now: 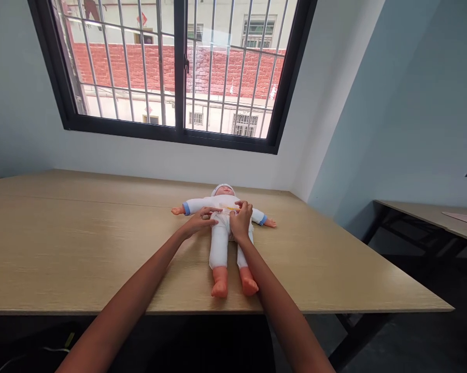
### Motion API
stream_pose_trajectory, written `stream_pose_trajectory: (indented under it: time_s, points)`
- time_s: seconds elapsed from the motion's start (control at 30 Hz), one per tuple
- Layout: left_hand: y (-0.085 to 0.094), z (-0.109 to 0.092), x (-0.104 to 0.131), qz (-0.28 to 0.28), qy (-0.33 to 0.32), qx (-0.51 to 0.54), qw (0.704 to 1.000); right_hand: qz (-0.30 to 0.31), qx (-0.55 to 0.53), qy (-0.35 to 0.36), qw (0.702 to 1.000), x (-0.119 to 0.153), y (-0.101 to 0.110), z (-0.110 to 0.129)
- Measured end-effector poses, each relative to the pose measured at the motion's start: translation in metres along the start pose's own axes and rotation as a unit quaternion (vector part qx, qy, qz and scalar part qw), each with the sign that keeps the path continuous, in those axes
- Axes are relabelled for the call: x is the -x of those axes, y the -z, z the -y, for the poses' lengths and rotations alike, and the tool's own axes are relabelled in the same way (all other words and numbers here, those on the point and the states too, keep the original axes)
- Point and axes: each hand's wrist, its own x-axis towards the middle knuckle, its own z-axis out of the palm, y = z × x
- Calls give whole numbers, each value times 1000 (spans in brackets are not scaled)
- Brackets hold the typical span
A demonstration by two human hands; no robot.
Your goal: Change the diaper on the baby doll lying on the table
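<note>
A baby doll (218, 248) lies on its back on the wooden table, feet toward me, arms spread out. It wears white clothes with blue cuffs and a pale cap. My left hand (202, 221) rests at the doll's waist on the left, fingers apart and touching the cloth. On the other side of the waist, my right hand (241, 220) has its fingers pinched together over the belly. A thin yellow strip (230, 209) shows at those fingertips; whether it is held or part of the clothing is unclear.
The table (101, 248) runs wide to both sides, its front edge close to me. Behind it is a wall with a barred, black-framed window (179, 133). A second table (423, 217) stands at the right with something pink (464, 217) on it.
</note>
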Motion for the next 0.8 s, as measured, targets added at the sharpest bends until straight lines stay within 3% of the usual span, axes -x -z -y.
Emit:
stream_pose_trajectory:
  time_s: [0.23,0.4,0.6,0.7,0.8]
  points:
    - [0,0,1,1,15,1,1000,-48,-16,-5,999,-5,5,8]
    - [-1,0,0,-2,31,23,999,7,-96,-38,995,-5,4,9]
    - [1,4,-2,6,45,91,995,29,-92,-64,993,-4,1,9]
    - [3,13,-7,-52,68,161,983,28,-110,-75,991,-8,1,6]
    - [6,23,-12,-118,84,194,970,-16,-109,-94,989,-19,6,-5]
